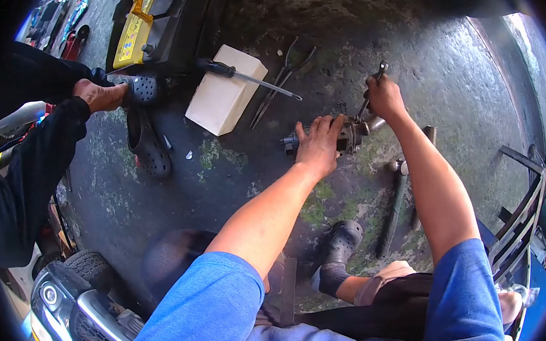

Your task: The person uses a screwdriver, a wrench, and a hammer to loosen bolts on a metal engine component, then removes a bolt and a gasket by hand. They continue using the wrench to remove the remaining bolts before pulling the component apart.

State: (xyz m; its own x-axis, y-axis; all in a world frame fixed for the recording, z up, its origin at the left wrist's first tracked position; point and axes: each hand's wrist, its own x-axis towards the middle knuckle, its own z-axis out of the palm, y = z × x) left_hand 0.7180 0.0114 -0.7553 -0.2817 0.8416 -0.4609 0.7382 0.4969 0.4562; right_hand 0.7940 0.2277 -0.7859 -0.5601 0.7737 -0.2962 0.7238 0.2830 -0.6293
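On the dark floor lies a cylindrical metal motor [348, 141], which looks like a starter motor. My left hand [319, 147] rests over its left part, fingers wrapped across the top. My right hand [385, 97] is closed round a wrench [382, 68]; one end sticks out above the fist and the other reaches down to the motor's right end. Whether the wrench sits on a bolt cannot be made out. Just below my right hand lie a hammer [392, 209] and, partly behind my forearm, a metal pipe [431, 135].
A screwdriver [254, 80] lies across a white box [217, 98], with long-nosed pliers [274, 91] beside it. A yellow-and-black battery [131, 38] stands behind. At left are another person's hand [98, 95] and clogs [151, 150]. A toy-like car front [83, 310] is lower left; a metal rack [517, 217] is right.
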